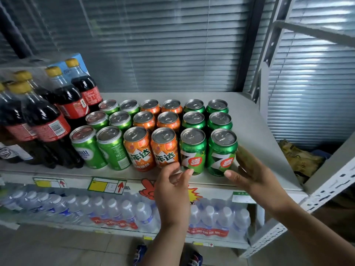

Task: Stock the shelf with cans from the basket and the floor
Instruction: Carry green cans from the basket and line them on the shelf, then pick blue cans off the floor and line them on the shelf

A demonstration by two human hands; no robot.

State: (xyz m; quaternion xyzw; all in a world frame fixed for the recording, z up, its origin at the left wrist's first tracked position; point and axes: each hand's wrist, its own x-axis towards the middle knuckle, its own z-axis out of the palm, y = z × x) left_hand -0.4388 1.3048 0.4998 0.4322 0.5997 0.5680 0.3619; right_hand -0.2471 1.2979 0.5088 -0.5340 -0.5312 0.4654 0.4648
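Grey slatted blinds (172, 45) hang behind a grey metal shelf (255, 135). On it, upright cans form a block six across and three deep: two columns of light green cans (112, 148) at the left, two of orange cans (138, 148) in the middle and two of dark green cans (193, 150) at the right. Cola bottles (44, 120) with yellow caps stand just beside the block on its left. Both forearms reach up from below to the front row. The left hand (171, 189) is raised with its back to the camera, fingers loosely bent. Its thumb tip is at the base of the inner dark green can and its fingertips are near the neighbouring orange one; its grip is slack and holds nothing. The right hand (253, 169) is turned on edge against the rightmost front can (221, 152). Its fingers lie fairly straight along the can's right side and its thumb tip is at the front of the base, a wide grip cupping the can rather than closing round it. Wrapped packs of water bottles (96, 210) fill the lower shelf. Two blue cans (139, 253) lie on the floor (48, 250) below, partly hidden by the left forearm.
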